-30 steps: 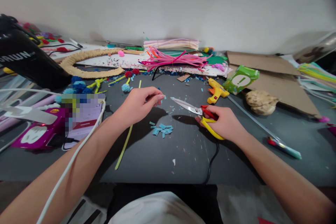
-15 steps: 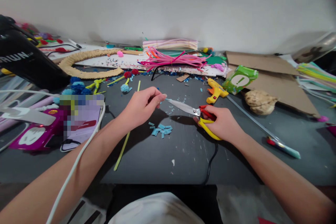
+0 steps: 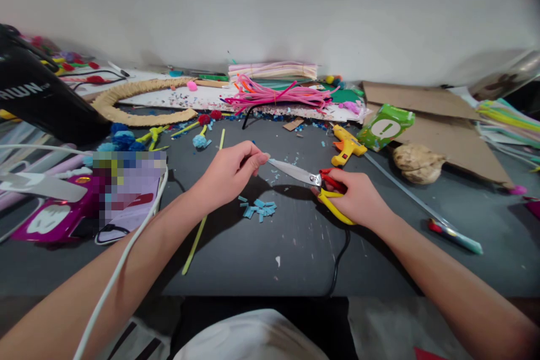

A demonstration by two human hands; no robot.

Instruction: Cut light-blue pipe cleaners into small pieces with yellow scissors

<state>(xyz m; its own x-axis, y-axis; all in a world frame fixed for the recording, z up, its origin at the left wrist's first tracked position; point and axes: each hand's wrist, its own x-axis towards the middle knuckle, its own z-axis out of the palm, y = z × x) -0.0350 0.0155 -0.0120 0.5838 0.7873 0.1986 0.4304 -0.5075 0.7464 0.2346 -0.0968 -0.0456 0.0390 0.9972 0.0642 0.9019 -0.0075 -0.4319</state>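
Note:
My right hand [image 3: 356, 197] is closed round the red and yellow handles of a pair of scissors [image 3: 297, 172], its blades together and pointing left. Thumb and fingers of my left hand [image 3: 238, 171] pinch a small light-blue strip [image 3: 270, 161], mostly hidden by the fingertips, right at the scissor tips. Below the blades lies a loose pile of short light-blue cut pieces [image 3: 260, 209] on the grey table [image 3: 295, 270]. A yellow-green pipe cleaner [image 3: 194, 247] runs under my left wrist.
Behind my hands lie a yellow glue gun [image 3: 347, 145], pink pipe cleaners [image 3: 278, 97] in a bundle and a green packet [image 3: 387, 128]. Cardboard [image 3: 455, 146] is at right. A black bottle [image 3: 46, 90], a phone [image 3: 135, 197] and a white cable [image 3: 122, 273] crossing my left forearm are at left.
My left hand has shifted very slightly right, and its fingertips are closer to the scissor tips. The scissors and the cut pieces look almost unchanged.

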